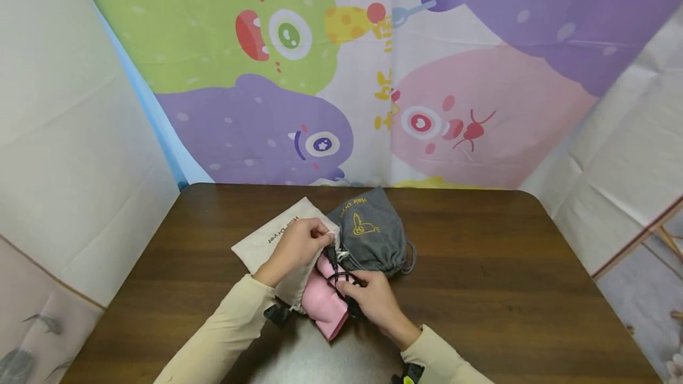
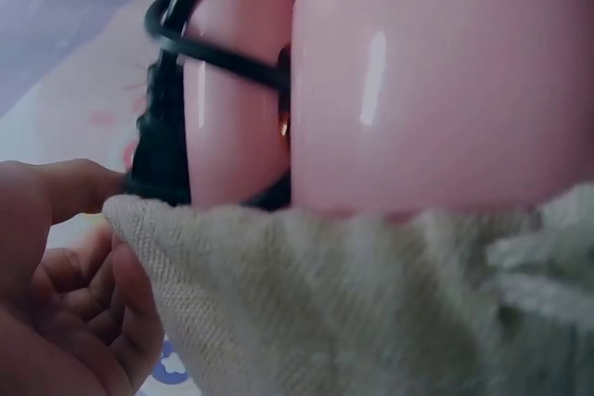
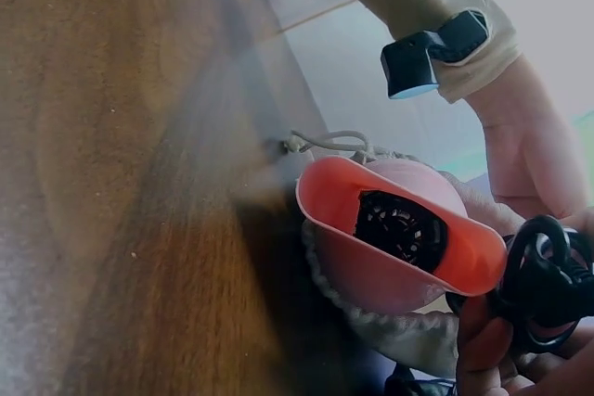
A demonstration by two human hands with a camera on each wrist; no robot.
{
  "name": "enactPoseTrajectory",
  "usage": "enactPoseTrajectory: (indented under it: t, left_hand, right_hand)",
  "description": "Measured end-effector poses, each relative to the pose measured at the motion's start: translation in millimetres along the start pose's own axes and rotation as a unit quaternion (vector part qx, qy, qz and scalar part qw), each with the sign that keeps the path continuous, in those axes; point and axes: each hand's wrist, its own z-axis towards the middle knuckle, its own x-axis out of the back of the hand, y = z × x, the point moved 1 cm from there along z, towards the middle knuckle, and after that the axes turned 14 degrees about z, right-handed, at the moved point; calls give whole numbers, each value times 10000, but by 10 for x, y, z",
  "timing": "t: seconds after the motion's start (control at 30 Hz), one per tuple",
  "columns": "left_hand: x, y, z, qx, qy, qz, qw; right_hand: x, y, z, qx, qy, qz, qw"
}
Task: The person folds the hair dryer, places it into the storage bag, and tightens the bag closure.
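Note:
A pink hair dryer (image 1: 320, 301) lies partly inside a cream drawstring bag (image 1: 261, 245) printed "Hair Dryer", its nozzle (image 3: 336, 183) sticking out of the mouth. My left hand (image 1: 299, 245) pinches the bag's rim on the far side; in the left wrist view its thumb and finger are at the cloth edge, next to the black plug end (image 2: 160, 150). With my right hand (image 1: 377, 301) I grip the looped black cord (image 3: 538, 275) beside the dryer's folded handle. How far the dryer reaches into the bag is hidden by the cloth.
Behind and to the right lies a grey drawstring bag (image 1: 381, 227) with yellow print, touching the cream one. Both rest on a dark wooden table (image 1: 480, 265). A cartoon-printed cloth (image 1: 363, 76) hangs behind the far edge, with pale panels on both sides.

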Motion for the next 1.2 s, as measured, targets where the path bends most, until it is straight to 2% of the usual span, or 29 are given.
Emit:
enactPoseTrajectory:
  t: [0.1,0.2,0.33,0.4,0.5,0.6,0.7,0.9,1.0,1.2]
  left_hand:
    - [-11,26,-47,-133,262,164,9994]
    - [-20,61,-110,-483,598,514,9957]
    - [-5,118,-197,-1033,1140,1063,9824]
    - [6,146,-239,-1251,1298,1227,9759]
    - [-3,177,-294,-1571,1253,1341,9704]
    - [-30,196,-348,-1785,1057,1257,9701]
    - [-72,186,-398,-1717,1027,1170,9728]
    - [-106,71,-508,-1143,1261,981,9805]
    - [-118,-6,-589,-1013,1340,920,9815]
    - [-183,-139,-772,-961,1562,970,9782]
  right_hand:
    - [-35,6,30,24,-20,-32,10000]
    - [-69,-8,41,26,-31,-50,10000]
    - [-96,-25,59,-157,53,193,9997]
    - [-102,-23,77,-291,156,400,9987]
    - [-109,-9,113,-469,432,720,9954]
    - [-128,6,144,-567,728,1062,9901]
    - [-148,18,151,-636,913,1345,9847]
    - [-143,48,136,-688,921,1550,9812]
    - [-137,50,137,-701,929,1653,9793]
    - [-133,37,138,-715,1018,1839,9750]
